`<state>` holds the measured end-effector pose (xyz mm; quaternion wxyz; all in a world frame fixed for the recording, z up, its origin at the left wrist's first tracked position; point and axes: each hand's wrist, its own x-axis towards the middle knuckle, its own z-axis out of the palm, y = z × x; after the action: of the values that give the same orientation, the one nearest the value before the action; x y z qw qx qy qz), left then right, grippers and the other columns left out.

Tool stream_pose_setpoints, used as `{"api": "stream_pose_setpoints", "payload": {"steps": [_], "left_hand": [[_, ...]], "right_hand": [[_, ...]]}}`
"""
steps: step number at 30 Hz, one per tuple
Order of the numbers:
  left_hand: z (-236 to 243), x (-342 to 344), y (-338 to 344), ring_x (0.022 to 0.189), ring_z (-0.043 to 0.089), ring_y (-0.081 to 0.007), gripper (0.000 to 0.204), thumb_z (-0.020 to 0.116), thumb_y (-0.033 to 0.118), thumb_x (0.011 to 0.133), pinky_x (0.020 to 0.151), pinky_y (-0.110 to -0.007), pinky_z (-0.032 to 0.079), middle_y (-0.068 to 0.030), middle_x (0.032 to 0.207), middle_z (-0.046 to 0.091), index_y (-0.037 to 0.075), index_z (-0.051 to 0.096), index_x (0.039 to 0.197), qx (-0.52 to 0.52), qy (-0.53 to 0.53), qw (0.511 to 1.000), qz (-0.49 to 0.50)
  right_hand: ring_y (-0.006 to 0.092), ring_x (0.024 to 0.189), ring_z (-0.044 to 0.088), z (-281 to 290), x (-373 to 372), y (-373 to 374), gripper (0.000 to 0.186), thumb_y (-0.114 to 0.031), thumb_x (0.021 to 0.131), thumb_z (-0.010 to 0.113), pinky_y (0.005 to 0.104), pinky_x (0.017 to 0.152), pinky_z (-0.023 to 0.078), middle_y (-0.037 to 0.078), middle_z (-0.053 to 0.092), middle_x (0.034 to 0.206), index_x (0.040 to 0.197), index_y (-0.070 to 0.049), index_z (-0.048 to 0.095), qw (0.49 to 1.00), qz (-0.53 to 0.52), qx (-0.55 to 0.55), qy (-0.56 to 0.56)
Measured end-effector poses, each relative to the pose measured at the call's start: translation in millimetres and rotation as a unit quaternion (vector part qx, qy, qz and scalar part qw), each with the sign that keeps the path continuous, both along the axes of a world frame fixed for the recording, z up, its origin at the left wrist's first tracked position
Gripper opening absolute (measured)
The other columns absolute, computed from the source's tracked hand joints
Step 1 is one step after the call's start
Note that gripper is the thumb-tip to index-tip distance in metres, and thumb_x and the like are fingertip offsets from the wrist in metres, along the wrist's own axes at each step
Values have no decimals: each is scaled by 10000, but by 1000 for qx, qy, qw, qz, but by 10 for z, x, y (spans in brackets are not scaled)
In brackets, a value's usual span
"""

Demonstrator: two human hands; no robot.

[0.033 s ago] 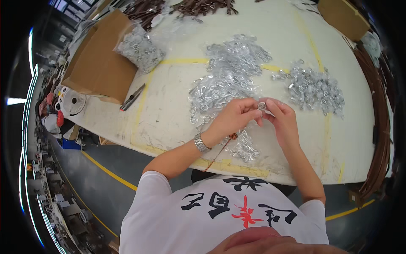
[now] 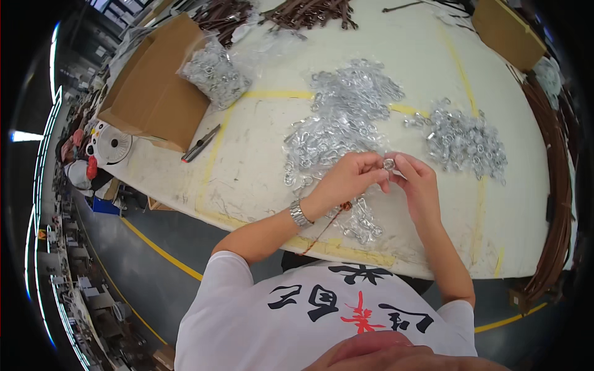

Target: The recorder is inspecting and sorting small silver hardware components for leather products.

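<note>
My left hand and my right hand meet over the worktable, fingers pinched around a small silver metal fitting. A large pile of bagged silver fittings lies just beyond them, and a smaller pile is to the right. Below my hands lie more bagged fittings and a reddish-brown cord with a knotted end. I wear a silver watch on my left wrist.
On the table are an open cardboard box, a bag of fittings, a box cutter and brown straps. A fan is at left; more straps and cardboard are at right.
The table and objects sit slightly lower in the picture, as the view has shifted. My hands stay pinched on the small fitting, with little change in their grip.
</note>
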<state>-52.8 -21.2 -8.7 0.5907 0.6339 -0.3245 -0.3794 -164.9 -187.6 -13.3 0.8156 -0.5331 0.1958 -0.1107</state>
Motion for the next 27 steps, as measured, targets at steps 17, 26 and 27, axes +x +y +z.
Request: {"api": "stream_pose_setpoints", "payload": {"steps": [17,26,27], "left_hand": [[233,108,-35,612,426,21,136,695,143,1021,515,-185,310,49,894,704,35,758,1074,-6,14,995,101],[213,40,14,546,402,3,167,678,119,1028,485,-179,299,-13,862,708,8,755,1127,-29,42,987,153],[211,49,1,545,400,7,168,675,117,1030,484,-179,302,-22,874,726,8,750,1133,-29,39,987,155]], "right_hand": [[129,965,725,-19,107,-222,279,-313,1051,674,274,863,550,122,791,1123,1073,-47,757,999,-39,20,-11],[166,952,744,-33,37,-115,345,-311,1041,679,297,837,560,114,797,1066,1094,16,775,998,-39,-39,-15],[175,948,749,-72,45,-125,341,-299,1040,680,300,835,563,117,795,1066,1108,22,773,998,-31,-41,-24]]}}
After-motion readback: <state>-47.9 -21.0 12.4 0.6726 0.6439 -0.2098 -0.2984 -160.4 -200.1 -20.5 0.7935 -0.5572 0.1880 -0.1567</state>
